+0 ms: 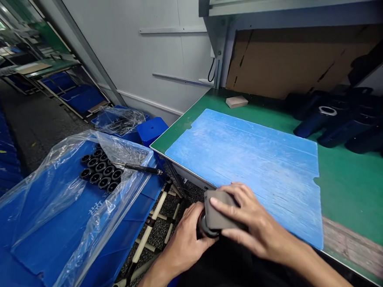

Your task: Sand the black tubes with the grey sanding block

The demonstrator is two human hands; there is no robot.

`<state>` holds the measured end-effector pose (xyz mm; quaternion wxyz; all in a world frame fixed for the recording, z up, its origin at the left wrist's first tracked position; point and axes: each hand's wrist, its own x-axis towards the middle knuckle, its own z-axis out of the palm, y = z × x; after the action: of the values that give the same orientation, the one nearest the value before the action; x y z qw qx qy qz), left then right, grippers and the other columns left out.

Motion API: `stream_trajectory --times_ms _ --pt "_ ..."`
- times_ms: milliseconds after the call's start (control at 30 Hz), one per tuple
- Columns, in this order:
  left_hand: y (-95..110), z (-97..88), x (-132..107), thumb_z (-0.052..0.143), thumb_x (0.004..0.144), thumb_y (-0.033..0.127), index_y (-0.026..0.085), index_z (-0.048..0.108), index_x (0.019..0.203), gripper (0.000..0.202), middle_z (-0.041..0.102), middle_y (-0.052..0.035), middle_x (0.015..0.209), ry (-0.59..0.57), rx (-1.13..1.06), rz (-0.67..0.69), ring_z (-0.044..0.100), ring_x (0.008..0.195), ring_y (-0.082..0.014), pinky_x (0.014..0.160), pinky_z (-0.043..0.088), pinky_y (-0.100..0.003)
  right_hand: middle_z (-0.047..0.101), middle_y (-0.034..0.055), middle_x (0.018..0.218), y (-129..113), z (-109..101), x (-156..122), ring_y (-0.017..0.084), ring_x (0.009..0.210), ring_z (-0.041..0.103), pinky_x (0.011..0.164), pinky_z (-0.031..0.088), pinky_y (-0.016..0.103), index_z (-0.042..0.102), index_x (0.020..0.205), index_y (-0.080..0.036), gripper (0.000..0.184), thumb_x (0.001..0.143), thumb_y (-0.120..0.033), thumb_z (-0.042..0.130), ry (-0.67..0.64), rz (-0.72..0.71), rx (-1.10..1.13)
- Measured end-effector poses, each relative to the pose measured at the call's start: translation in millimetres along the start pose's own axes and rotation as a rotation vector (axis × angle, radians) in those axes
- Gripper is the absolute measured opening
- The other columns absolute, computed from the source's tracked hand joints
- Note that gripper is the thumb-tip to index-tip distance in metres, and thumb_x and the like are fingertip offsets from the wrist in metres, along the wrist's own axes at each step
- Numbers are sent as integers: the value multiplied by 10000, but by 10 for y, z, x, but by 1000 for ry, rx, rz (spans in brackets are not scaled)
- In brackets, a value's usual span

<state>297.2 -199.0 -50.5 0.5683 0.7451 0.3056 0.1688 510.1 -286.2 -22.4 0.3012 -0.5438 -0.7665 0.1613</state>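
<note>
Head view, looking forward and down: a green tabletop (355,193) on the right, topped by a pale blue mat (242,166) with worn, scuffed streaks, and backed by a metal shelf frame (286,1) and a brown cardboard panel (290,58). Beyond its left edge, a white panelled wall (140,64), a grey floor (41,114) and, further off, other benches (38,69). In front of the mat's near edge, a dark grey block (219,211), gripped above the floor between a left hand (185,242) and a right hand (256,222). Its long axis roughly level and running across the view, with a round black end (204,226) pointing left, toward the crate side. Left fingers curled around that round end; right fingers spread over the block's top, both narrowly closed on it. On the left, one large blue crate (60,231) lined with clear plastic film (66,187), holding a cluster of black rings (99,167), about fifteen, the exact count blurred by the film, and one black-handled screwdriver (136,168). On the tabletop's far side, one small beige block (236,101) and at least five dark cylinders (350,123), one with a silver ring at its end (327,111).
</note>
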Motion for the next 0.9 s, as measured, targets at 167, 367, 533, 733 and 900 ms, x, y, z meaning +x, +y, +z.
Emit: stream_trajectory --times_ms 167,367,533,733,900 --pt "73 -36 20 767 830 264 276 575 1305 512 632 -87 1303 17 93 29 599 1217 -286 1026 501 -410 416 95 1466 171 -10 -83 304 1334 389 1081 389 523 346 1564 -352 616 998 -374 588 68 72 92" --pt "-69 42 25 756 813 290 248 538 1381 610 610 -131 1351 42 65 60 559 1278 -337 1045 494 -475 416 87 1472 9 1 -11 313 1323 398 1148 269 599 337 1565 -371 649 979 -437 609 -11 -78 60" --pt "-66 62 -2 726 846 349 251 547 1398 589 613 -130 1353 42 70 94 572 1267 -335 1017 528 -467 422 98 1469 -94 -17 45 311 1315 404 1136 284 595 322 1574 -356 631 998 -433 570 -15 -63 51" --pt "-79 45 2 719 851 320 268 547 1408 585 610 -119 1372 46 71 96 579 1269 -328 1059 508 -483 427 103 1460 -86 -12 41 313 1307 412 1105 324 581 312 1579 -350 614 1013 -427 536 13 -48 76" --pt "-118 63 28 719 839 297 267 543 1396 585 605 -118 1368 39 86 117 563 1282 -329 1077 487 -488 432 99 1467 -166 23 59 302 1310 419 1119 312 583 311 1578 -352 622 1008 -420 551 11 -67 66"
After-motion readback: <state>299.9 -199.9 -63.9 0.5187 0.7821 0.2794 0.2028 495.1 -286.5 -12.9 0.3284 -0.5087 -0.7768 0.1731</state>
